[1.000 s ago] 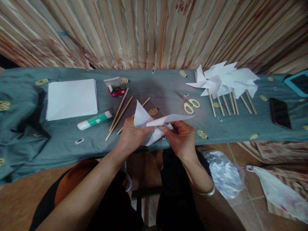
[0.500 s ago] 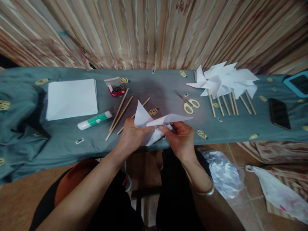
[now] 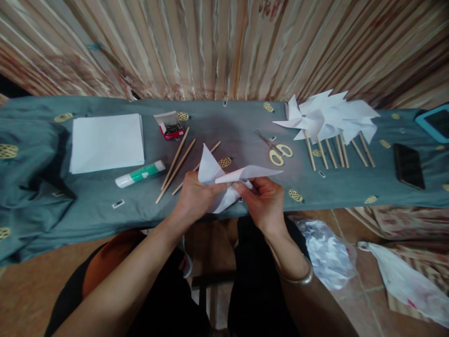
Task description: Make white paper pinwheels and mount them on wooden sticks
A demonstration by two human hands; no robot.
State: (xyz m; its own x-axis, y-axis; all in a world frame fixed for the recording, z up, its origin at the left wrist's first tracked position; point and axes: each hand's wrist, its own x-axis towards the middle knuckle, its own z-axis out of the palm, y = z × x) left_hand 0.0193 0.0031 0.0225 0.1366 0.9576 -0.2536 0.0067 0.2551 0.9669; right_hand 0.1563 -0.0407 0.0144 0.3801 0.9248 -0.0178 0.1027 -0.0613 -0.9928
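A white paper pinwheel (image 3: 242, 173) with curled blades is held up over the table's front edge. My left hand (image 3: 196, 194) grips its left side, thumb pressed near the middle. From the right, my right hand (image 3: 264, 199) pinches the folded paper close to the centre, its thumb almost meeting the left one. Whatever lies under the fingertips is hidden. Just beyond my left hand are wooden sticks (image 3: 180, 164), one partly covered by the paper. Scissors (image 3: 277, 150) with yellow handles lie past my right hand.
On the green cloth (image 3: 87, 201) are a stack of white paper (image 3: 107, 142), a glue stick (image 3: 140, 173) and a red box of small metal pieces (image 3: 171, 127). Finished pinwheels (image 3: 336, 117), a phone (image 3: 409, 165) and a blue-framed device (image 3: 435, 122) lie right. Plastic bags (image 3: 329, 255) rest on the floor.
Both hands keep the same hold on the pinwheel. The whole view has shifted very slightly; nothing on the table has moved.
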